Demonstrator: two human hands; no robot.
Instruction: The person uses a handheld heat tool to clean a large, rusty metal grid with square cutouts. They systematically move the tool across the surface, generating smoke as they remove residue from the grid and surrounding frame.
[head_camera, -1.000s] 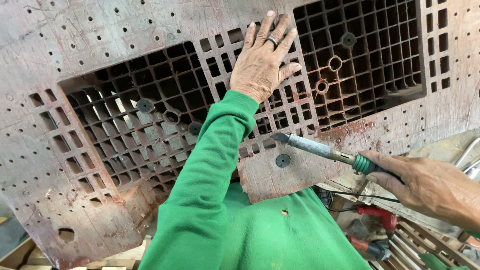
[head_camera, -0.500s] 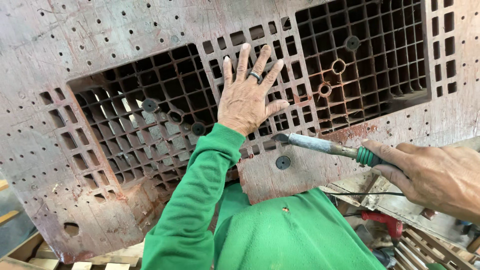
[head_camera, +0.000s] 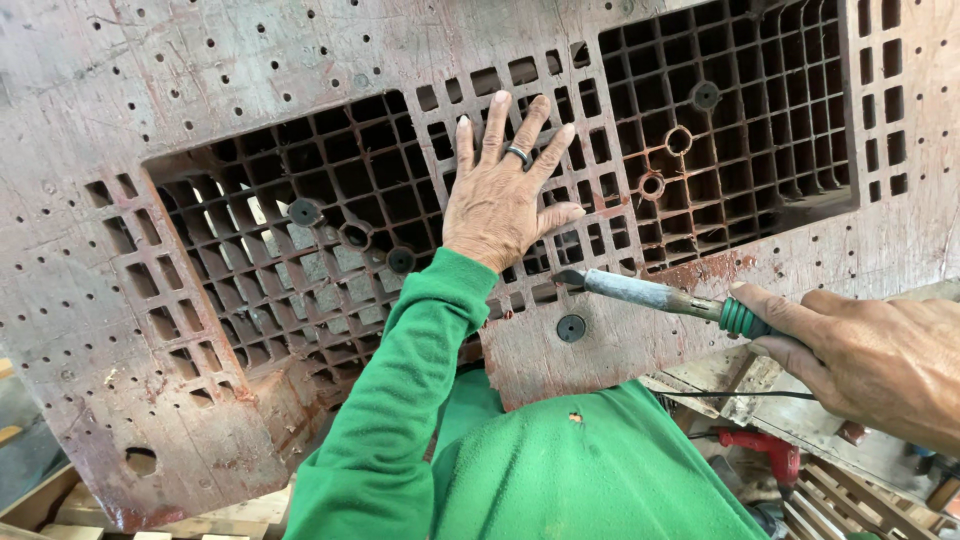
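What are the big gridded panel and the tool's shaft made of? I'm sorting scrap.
The gridded panel looks like moulded plastic, reddish-brown, scuffed grey and matt: thin uniform ribs, moulded round bosses. The tool's shaft looks like bare metal, dull grey with discoloured patches; its green ribbed collar seems plastic or rubber.

The left hand (head_camera: 497, 195) lies flat on the pallet (head_camera: 180, 120). At four o'clock from it, the right hand (head_camera: 870, 355) holds an iron (head_camera: 650, 293), tip on the pallet.
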